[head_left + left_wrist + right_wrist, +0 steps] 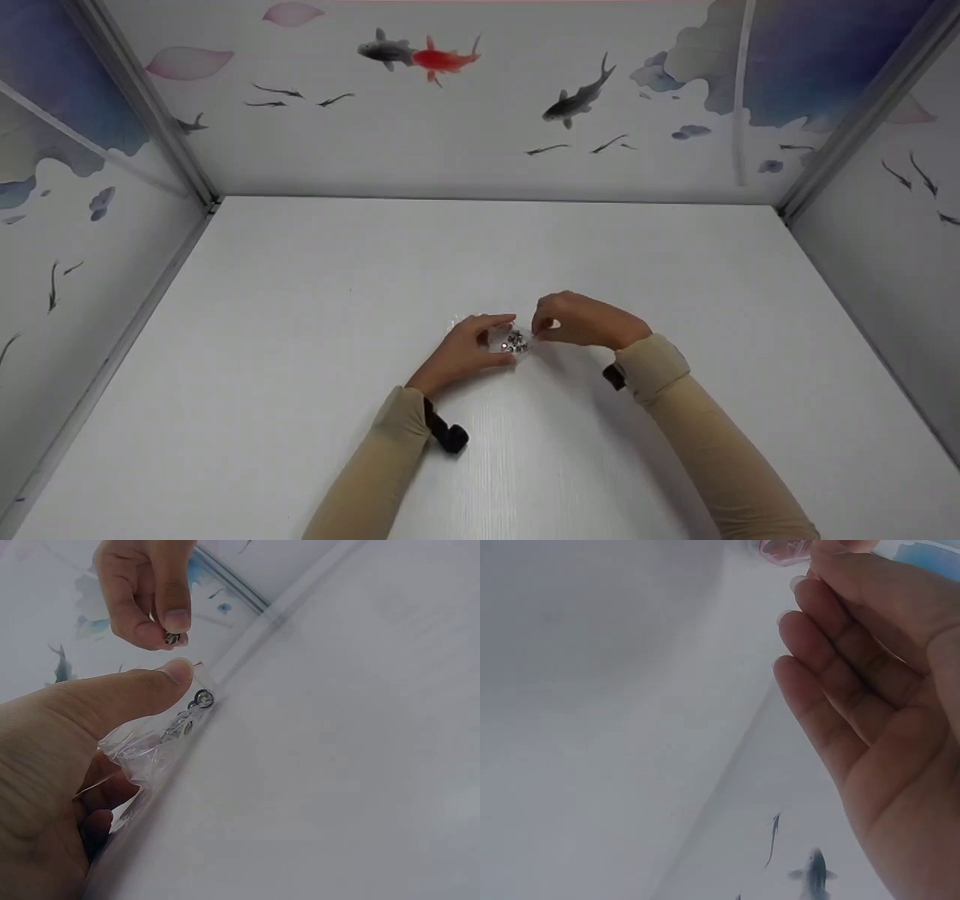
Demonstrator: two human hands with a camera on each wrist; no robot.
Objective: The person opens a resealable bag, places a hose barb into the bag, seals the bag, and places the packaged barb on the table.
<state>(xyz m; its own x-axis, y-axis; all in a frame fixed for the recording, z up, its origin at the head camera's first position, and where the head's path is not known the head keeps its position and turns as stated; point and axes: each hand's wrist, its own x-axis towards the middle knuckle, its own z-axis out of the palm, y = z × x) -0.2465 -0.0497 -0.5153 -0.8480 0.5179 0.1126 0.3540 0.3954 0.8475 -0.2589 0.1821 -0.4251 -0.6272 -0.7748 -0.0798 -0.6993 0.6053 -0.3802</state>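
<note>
My left hand [466,346] holds a clear plastic bag [139,757], with the thumb along its near side and the other fingers curled behind it. Inside the bag [495,346] lies a cluster of small, shiny round metal pieces [516,343]; one of these, a dark-rimmed ring [203,698], shows near the bag's edge. Just beyond the left thumb, my right hand [146,592] pinches a small round metal piece [172,638] between thumb and index finger. In the right wrist view the right hand [877,690] has its other fingers bent, and its fingertips hide the piece.
A white table [300,285] lies under both hands. Panels printed with fish [442,60] and blue patches stand at the back and both sides. Metal posts [184,142] mark the back corners. Black wrist cameras [452,439] hang from both sleeves.
</note>
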